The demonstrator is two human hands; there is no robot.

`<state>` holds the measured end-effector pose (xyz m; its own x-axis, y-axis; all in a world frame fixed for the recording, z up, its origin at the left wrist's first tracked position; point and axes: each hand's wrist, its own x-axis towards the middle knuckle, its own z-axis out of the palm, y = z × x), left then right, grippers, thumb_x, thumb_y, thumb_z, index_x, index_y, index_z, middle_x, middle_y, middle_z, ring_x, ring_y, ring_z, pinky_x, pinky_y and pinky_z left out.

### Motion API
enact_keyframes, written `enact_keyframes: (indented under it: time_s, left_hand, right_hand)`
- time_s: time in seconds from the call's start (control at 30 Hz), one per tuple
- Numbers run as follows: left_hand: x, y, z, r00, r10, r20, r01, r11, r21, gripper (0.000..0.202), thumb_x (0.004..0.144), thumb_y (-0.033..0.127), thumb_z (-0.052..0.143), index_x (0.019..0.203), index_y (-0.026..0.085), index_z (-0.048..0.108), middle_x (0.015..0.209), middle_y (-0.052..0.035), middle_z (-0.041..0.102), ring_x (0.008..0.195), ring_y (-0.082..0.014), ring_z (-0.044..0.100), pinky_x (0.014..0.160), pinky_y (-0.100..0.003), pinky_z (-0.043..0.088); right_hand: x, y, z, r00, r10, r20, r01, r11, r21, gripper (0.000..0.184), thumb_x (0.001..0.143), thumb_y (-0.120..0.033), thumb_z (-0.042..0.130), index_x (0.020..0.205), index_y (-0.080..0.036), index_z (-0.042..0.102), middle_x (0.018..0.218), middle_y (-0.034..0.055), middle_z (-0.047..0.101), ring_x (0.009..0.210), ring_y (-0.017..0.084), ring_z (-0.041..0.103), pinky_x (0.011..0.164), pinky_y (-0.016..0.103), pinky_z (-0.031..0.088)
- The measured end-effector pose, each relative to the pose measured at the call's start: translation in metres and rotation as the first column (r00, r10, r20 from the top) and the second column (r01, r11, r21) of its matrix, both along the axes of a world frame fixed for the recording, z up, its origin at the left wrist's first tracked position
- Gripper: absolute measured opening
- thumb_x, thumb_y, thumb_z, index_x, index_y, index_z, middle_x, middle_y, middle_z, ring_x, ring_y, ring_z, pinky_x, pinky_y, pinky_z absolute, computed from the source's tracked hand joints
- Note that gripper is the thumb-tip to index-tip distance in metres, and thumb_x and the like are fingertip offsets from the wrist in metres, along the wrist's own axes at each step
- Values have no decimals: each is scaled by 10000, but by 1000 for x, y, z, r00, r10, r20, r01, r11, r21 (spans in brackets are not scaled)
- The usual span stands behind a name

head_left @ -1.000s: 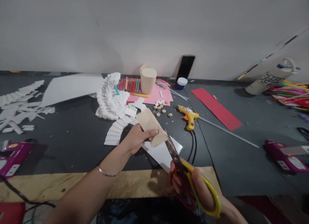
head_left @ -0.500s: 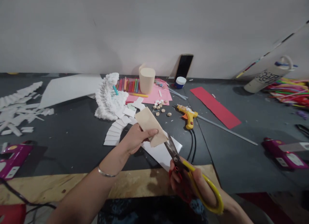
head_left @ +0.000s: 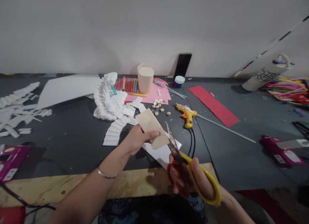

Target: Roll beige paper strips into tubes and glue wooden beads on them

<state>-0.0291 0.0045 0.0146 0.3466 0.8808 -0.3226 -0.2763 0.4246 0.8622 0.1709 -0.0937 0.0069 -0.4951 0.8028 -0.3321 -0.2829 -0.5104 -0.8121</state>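
the left hand [head_left: 136,141] is pinching the beige strip [head_left: 148,121] above the white sheet [head_left: 158,154]. the right hand [head_left: 202,182] is gripping the scissors [head_left: 175,153] by the handles; the blades are standing apart beside the strip.

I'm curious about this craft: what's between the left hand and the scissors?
In the head view, a beige strip runs from the left hand toward the scissors, above a white sheet.
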Motion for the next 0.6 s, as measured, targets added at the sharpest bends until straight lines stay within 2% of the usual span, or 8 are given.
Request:
enact_keyframes:
  time_s: [0.17, 0.27, 0.43, 0.6]
  left_hand:
    - [-1, 1, 0, 1000, -19, -4, 19, 1000, 10, 370, 616, 274, 843, 920, 120, 698, 953, -107, 730, 816, -200, 670, 743, -318, 530]
    - [0, 0, 0, 1000, -12, 4, 12, 1000, 6, 383, 613, 267, 846, 932, 118, 694, 954, -109, 729, 808, -195, 670, 737, -314, 535]
    - [0, 0, 1, 999, -30, 13, 30, 1000, -5, 385, 608, 267, 848, 932, 117, 703, 957, -115, 731, 819, -208, 676, 745, -325, 540]
    - [-1, 0, 1, 999, -53, -2, 53, 999, -2, 382, 615, 277, 843, 938, 118, 715, 971, -126, 731, 825, -216, 677, 726, -322, 539]
  right_hand:
    - [0, -7, -8, 994, -10, -108, 9, 1000, -6, 657, 789, -819, 361, 976, -207, 508, 541, -58, 447, 348, 59, 346, 334, 184, 337]
    - [-1, -12, -8, 995, -54, -85, 54, 999, -3, 637, 824, -792, 333, 977, -198, 506, 537, -65, 439, 332, 40, 284, 308, 165, 323]
    - [-6, -12, -2, 995, -89, -47, 91, 995, 35, 644, 780, -823, 364, 844, -199, 507, 471, -88, 390, 281, 27, 227, 268, 165, 288]
    - [-6, -7, -5, 988, 57, -146, -50, 998, 49, 622, 733, -827, 458, 820, -211, 478, 433, -97, 403, 253, 39, 271, 260, 182, 337]
